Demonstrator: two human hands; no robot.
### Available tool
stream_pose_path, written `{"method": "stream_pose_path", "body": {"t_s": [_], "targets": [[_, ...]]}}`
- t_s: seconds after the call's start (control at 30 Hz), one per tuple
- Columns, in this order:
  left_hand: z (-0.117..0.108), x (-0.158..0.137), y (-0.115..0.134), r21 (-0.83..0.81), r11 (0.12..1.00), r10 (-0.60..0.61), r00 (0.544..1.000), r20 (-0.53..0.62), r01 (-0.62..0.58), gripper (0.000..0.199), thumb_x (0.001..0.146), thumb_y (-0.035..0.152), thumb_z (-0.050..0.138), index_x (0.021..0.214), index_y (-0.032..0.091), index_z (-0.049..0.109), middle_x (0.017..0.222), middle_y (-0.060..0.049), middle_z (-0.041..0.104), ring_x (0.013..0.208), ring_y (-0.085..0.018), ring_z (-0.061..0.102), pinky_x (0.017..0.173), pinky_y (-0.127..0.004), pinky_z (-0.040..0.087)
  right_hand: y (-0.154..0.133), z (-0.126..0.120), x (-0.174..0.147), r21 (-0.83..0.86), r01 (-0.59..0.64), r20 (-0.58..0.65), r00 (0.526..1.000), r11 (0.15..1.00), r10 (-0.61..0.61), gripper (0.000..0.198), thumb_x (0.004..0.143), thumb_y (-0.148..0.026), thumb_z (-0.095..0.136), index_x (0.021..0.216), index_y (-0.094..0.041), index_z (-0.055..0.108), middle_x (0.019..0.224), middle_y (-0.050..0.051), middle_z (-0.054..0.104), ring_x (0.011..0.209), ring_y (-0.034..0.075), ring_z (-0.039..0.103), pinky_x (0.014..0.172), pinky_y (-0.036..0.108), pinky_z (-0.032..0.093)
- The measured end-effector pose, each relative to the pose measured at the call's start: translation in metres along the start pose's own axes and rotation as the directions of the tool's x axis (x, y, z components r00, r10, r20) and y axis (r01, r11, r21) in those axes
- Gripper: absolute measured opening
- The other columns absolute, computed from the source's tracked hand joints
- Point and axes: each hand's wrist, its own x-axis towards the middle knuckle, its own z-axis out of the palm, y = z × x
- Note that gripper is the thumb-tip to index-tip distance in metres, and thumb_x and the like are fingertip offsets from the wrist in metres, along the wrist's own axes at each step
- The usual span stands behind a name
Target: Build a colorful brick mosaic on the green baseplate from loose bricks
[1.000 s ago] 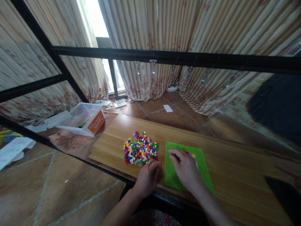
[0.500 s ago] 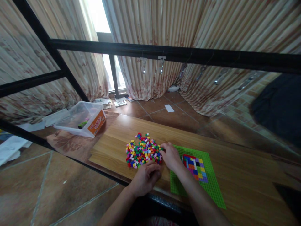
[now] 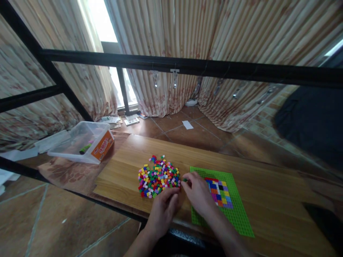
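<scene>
Head view: your left hand is loosely curled at the near right edge of the loose brick pile, thumb close to the forefinger; can't tell if it grips a brick. Your right hand is just beside it, a narrow gap between the two, thumb and forefinger nearly meeting, with a small green brick showing at the tips; can't tell whether it's pinched firmly. Pile sits mid-board on the wooden tabletop. Green baseplate lies flat right of the pile, partly under your right wrist and forearm, carrying a multicoloured brick patch. Clear plastic bin with an orange label stands beyond the board's left end.
</scene>
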Motion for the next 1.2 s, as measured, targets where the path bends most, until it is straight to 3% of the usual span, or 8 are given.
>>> {"method": "stream_pose_path", "body": {"t_s": [0.07, 0.17, 0.27, 0.4, 0.63, 0.93, 1.1, 1.2], "targets": [[0.010, -0.003, 0.001, -0.277, 0.949, -0.162, 0.986, -0.029, 0.147, 0.036, 0.087, 0.044, 0.053, 0.110, 0.020, 0.066, 0.101, -0.008, 0.069, 0.090, -0.020, 0.063, 0.082, -0.034, 0.050, -0.007, -0.011, -0.016, 0.127, 0.004, 0.004, 1.000, 0.992, -0.004, 0.013, 0.082, -0.015, 0.056, 0.088, -0.023, 0.063, 0.086, 0.002, 0.064, 0.077, 0.017, 0.061, 0.070, 0.029, 0.047], [0.024, -0.009, 0.006, -0.541, 0.777, -0.343, 0.937, 0.065, 0.322, 0.040, 0.079, 0.046, 0.062, 0.106, 0.017, 0.069, 0.096, -0.009, 0.072, 0.088, -0.021, 0.066, 0.080, -0.034, 0.051, -0.011, -0.019, -0.042, 0.188, 0.013, 0.052, 0.998, 0.982, -0.023, 0.018, 0.079, -0.009, 0.055, 0.086, -0.024, 0.063, 0.087, 0.002, 0.064, 0.082, 0.017, 0.061, 0.072, 0.028, 0.047], [0.036, -0.013, 0.010, -0.563, 0.701, -0.428, 0.889, 0.159, 0.438, 0.036, 0.068, 0.037, 0.074, 0.095, 0.014, 0.072, 0.086, -0.009, 0.073, 0.082, -0.022, 0.067, 0.073, -0.030, 0.051, -0.005, -0.023, -0.060, 0.156, -0.046, 0.113, 0.993, 0.987, 0.028, 0.019, 0.076, -0.005, 0.055, 0.082, -0.022, 0.063, 0.084, 0.002, 0.063, 0.081, 0.017, 0.060, 0.071, 0.028, 0.045], [0.046, -0.015, 0.014, -0.524, 0.670, -0.493, 0.843, 0.215, 0.525, 0.032, 0.065, 0.034, 0.076, 0.089, 0.012, 0.073, 0.080, -0.009, 0.073, 0.071, -0.019, 0.066, 0.065, -0.027, 0.050, 0.005, -0.029, -0.072, 0.169, -0.099, 0.147, 0.986, 0.981, 0.074, 0.020, 0.075, -0.002, 0.054, 0.079, -0.020, 0.060, 0.081, 0.000, 0.061, 0.077, 0.015, 0.058, 0.069, 0.025, 0.042], [0.050, -0.009, 0.020, -0.477, 0.712, -0.506, 0.848, 0.159, 0.515, 0.032, 0.062, 0.033, 0.080, 0.086, 0.012, 0.073, 0.080, -0.008, 0.072, 0.070, -0.016, 0.065, 0.066, -0.024, 0.049, 0.015, -0.039, -0.079, 0.312, -0.048, 0.119, 0.993, 0.949, 0.011, 0.020, 0.080, -0.004, 0.053, 0.085, -0.021, 0.062, 0.089, 0.001, 0.064, 0.084, 0.014, 0.060, 0.074, 0.025, 0.043], [0.059, 0.005, 0.028, -0.413, 0.765, -0.505, 0.858, 0.095, 0.495, 0.038, 0.056, 0.036, 0.084, 0.085, 0.014, 0.072, 0.078, -0.006, 0.071, 0.065, -0.013, 0.064, 0.059, -0.021, 0.048, 0.035, -0.053, -0.072, 0.412, -0.077, -0.010, 0.996, 0.908, 0.089, 0.015, 0.085, -0.015, 0.054, 0.085, -0.024, 0.066, 0.084, 0.000, 0.066, 0.080, 0.014, 0.062, 0.073, 0.027, 0.047], [0.070, 0.026, 0.024, -0.373, 0.831, -0.439, 0.898, 0.018, 0.413, 0.041, 0.057, 0.036, 0.080, 0.089, 0.014, 0.069, 0.071, -0.003, 0.069, 0.056, -0.010, 0.060, 0.057, -0.022, 0.047, 0.061, -0.058, -0.048, 0.325, -0.058, -0.194, 0.973, 0.944, 0.126, 0.017, 0.088, -0.022, 0.052, 0.088, -0.024, 0.068, 0.089, 0.002, 0.068, 0.084, 0.016, 0.063, 0.078, 0.030, 0.049], [0.077, 0.038, 0.017, -0.334, 0.876, -0.377, 0.926, -0.021, 0.349, 0.044, 0.059, 0.034, 0.077, 0.097, 0.013, 0.067, 0.066, 0.001, 0.065, 0.054, -0.010, 0.057, 0.055, -0.023, 0.046, 0.071, -0.055, -0.035, 0.232, -0.013, -0.204, 0.977, 0.973, 0.061, 0.021, 0.089, -0.022, 0.049, 0.092, -0.024, 0.070, 0.092, 0.003, 0.067, 0.085, 0.016, 0.063, 0.079, 0.031, 0.049]]}}
